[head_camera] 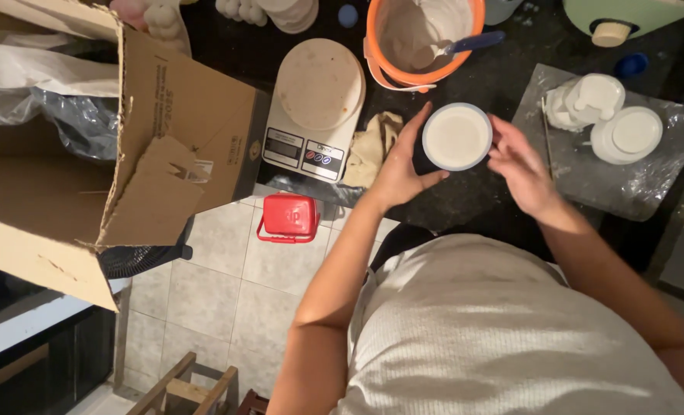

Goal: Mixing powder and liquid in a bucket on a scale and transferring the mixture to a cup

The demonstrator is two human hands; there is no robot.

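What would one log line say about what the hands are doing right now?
left hand: touching round white mould | right hand: touching mould's other side | behind: kitchen scale, orange bucket with spoon

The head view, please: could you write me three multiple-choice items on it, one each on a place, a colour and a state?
1. Where is the kitchen scale?
A. left of the round mould
B. on the floor
C. inside the cardboard box

2. What colour is the bucket rim?
A. green
B. orange
C. black

3. How is the round mould?
A. upside down
B. lidded
C. filled with white mix

Answers: 1 A, it sits on the counter to the left of it; 2 B, the rim is orange; 3 C, the left hand and right hand flank its filled top.
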